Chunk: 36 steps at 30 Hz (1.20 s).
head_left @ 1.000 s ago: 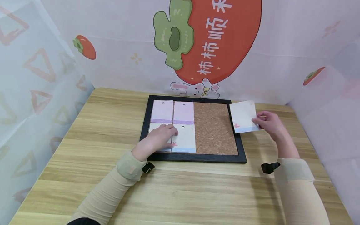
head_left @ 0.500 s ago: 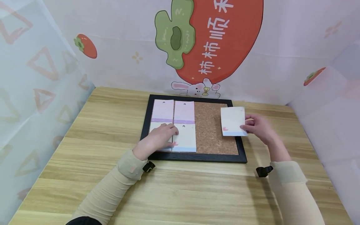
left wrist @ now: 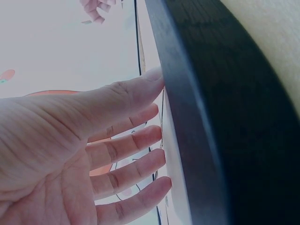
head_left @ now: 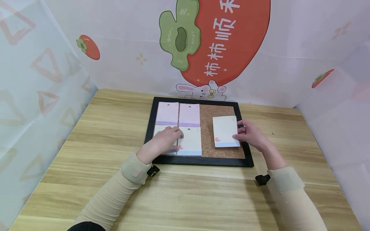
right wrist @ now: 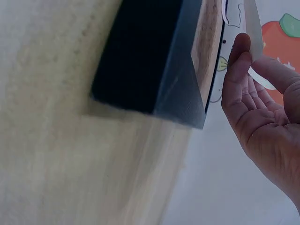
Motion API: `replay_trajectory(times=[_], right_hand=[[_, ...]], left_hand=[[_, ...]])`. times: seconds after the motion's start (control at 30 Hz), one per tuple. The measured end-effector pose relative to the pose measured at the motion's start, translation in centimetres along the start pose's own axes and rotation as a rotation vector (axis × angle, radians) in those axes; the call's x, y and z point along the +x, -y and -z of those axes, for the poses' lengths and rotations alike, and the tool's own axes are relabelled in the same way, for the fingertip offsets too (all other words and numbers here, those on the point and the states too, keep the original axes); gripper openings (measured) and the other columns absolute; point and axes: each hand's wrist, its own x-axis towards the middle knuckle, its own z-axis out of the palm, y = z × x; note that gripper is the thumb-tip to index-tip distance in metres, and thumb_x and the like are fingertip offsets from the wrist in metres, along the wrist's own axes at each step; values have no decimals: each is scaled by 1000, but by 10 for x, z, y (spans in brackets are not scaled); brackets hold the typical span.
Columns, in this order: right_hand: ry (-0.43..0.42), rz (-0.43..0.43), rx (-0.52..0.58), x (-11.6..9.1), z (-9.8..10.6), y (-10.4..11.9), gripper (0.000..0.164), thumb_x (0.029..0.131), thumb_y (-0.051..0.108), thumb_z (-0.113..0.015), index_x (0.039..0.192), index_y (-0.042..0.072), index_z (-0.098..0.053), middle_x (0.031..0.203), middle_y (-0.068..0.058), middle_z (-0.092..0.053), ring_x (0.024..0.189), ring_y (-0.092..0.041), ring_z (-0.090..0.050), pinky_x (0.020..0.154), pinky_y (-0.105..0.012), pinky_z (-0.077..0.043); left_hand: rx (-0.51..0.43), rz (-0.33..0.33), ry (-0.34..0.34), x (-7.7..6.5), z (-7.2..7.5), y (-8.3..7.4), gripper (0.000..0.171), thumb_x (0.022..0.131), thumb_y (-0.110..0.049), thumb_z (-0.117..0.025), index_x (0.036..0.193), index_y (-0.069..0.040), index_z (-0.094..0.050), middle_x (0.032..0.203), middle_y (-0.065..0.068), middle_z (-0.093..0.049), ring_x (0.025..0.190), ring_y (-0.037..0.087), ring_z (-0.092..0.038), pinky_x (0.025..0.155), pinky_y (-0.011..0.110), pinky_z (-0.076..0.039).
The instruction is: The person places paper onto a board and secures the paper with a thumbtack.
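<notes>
My right hand (head_left: 251,134) pinches the right edge of a white note card (head_left: 226,130) with a blue bottom strip and a small pink figure. It holds the card over the bare right part of the black-framed corkboard (head_left: 222,153). In the right wrist view the card (right wrist: 253,28) shows edge-on between thumb and fingers. My left hand (head_left: 162,142) rests with fingertips on two white note cards (head_left: 190,141) at the board's lower left, partly covering them. In the left wrist view its fingers (left wrist: 140,166) extend loosely along the board's surface, gripping nothing.
Two pink cards (head_left: 189,115) with purple strips fill the board's upper left, each with a small pin at its top. A tiny pale object (head_left: 273,133) lies on the wooden table (head_left: 202,195) right of the board. A printed cloth backdrop (head_left: 121,70) stands behind.
My right hand has carried the white card leftward and slightly nearer, from the frame's right edge to over the cork. The tiny object on the table has come into view. My left hand stays put.
</notes>
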Motion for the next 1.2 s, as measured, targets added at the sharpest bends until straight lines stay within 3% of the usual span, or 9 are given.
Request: replay_trajectory(times=[0.37,0.5,1.2], right_hand=[[57,-22,37,5,-16,4,70,92,5,-69,148,0,-27,110,-24,-69,86,-14,-68,75,-25,-59],[66,-15,30,5,-21,5,71,92,4,-69,149,1,-26,103,-21,-69,81,-14,-65,72,-25,-57],[90,21,13,5,-38,7,70,90,0,-69,146,-4,-28,93,-20,-70,73,-14,-62,64,-26,-55]], left_hand=[[-8,4,-1,0,0,0,43,87,-31,-78,123,-12,-65,130,8,-61,108,26,-57,90,43,-54],[-5,4,2,0,0,0,43,87,-32,-78,123,-12,-64,131,8,-61,109,26,-58,90,43,-54],[4,-7,-1,1,-2,1,41,88,-32,-77,122,-13,-64,128,6,-61,106,25,-57,85,42,-55]])
